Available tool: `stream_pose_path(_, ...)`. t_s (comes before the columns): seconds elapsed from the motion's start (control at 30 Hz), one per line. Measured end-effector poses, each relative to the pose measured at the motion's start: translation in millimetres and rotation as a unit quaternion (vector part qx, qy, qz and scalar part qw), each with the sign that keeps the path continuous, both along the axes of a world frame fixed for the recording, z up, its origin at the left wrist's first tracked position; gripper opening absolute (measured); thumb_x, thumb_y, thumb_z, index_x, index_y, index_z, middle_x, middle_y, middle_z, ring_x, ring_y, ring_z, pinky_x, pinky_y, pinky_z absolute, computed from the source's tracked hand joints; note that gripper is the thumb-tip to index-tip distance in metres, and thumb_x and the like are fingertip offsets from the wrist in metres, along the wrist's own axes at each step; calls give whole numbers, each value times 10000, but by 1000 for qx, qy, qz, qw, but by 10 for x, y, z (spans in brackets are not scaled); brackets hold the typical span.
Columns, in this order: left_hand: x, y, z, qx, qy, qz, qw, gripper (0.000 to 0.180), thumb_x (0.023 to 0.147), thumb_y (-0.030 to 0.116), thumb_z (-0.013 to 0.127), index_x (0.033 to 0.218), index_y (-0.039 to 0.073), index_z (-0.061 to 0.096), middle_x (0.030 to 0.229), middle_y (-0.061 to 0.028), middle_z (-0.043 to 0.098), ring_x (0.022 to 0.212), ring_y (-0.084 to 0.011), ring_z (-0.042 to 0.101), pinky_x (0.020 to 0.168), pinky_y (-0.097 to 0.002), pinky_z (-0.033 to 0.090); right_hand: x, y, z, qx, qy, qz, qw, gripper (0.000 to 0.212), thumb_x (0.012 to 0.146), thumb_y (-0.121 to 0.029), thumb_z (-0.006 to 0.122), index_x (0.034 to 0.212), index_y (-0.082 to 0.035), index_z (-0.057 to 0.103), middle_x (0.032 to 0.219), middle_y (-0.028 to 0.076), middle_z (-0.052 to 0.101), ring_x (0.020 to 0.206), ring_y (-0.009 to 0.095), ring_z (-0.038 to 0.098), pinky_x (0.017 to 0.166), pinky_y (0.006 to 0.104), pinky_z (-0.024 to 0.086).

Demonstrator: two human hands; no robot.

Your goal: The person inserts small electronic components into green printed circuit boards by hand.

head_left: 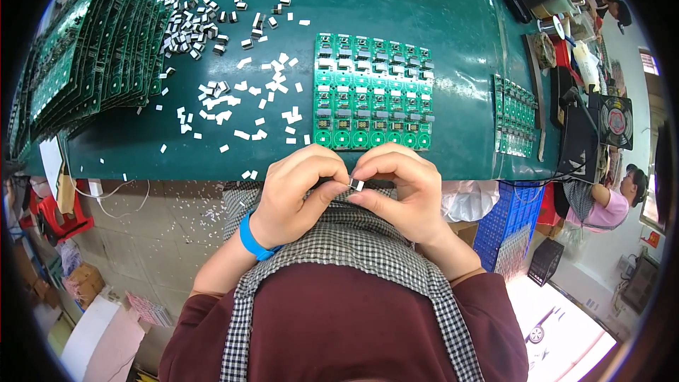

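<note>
Just off the table's near edge, my left hand (pixel 298 185) and my right hand (pixel 400 187) meet in front of my apron. Both are closed in a pinch, thumb against forefinger. Between their fingertips is a small white-faced block (pixel 358 185), mostly covered by the fingers. Right beyond my hands lies a panel of green circuit boards (pixel 342 140), with rows of small parts and a row of digit displays near its closer side. To its left, small white rectangular pieces (pixel 225 101) are scattered over the green tabletop (pixel 453 164).
A heap of small black-and-white blocks (pixel 194 28) lies at the far left. Stacked circuit board panels (pixel 106 49) lean at the left edge. Another board panel (pixel 515 117) lies to the right, near tools and a fan (pixel 617 122). A co-worker (pixel 607 205) sits at right.
</note>
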State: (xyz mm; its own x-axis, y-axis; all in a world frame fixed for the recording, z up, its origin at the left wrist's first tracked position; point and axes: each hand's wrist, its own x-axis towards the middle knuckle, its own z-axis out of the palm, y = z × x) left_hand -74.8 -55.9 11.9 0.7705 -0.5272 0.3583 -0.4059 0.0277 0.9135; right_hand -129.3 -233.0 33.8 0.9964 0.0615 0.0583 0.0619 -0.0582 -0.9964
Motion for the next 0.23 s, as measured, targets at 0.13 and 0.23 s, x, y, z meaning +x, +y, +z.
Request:
stream_pose_path(0.13, -3, 0, -14, -8, -30, 7, 999, 134, 768, 5, 673, 865, 29, 584, 795, -94, 605, 684, -229, 605, 580, -306, 483, -17, -29, 11, -100, -66, -9, 993, 225, 717, 2, 752, 920, -14, 657, 923, 90, 645, 812, 186, 652, 700, 274, 545)
stream_pose_path(0.23, 3, 11, -11, -9, -50, 7, 999, 146, 764, 11, 679, 881, 40, 599, 814, -91, 616, 695, -230, 611, 583, -308, 486, -10, -46, 29, -163, -128, -1, 978, 235, 716, -21, 762, 932, -41, 672, 967, 84, 658, 805, 215, 655, 713, 283, 542)
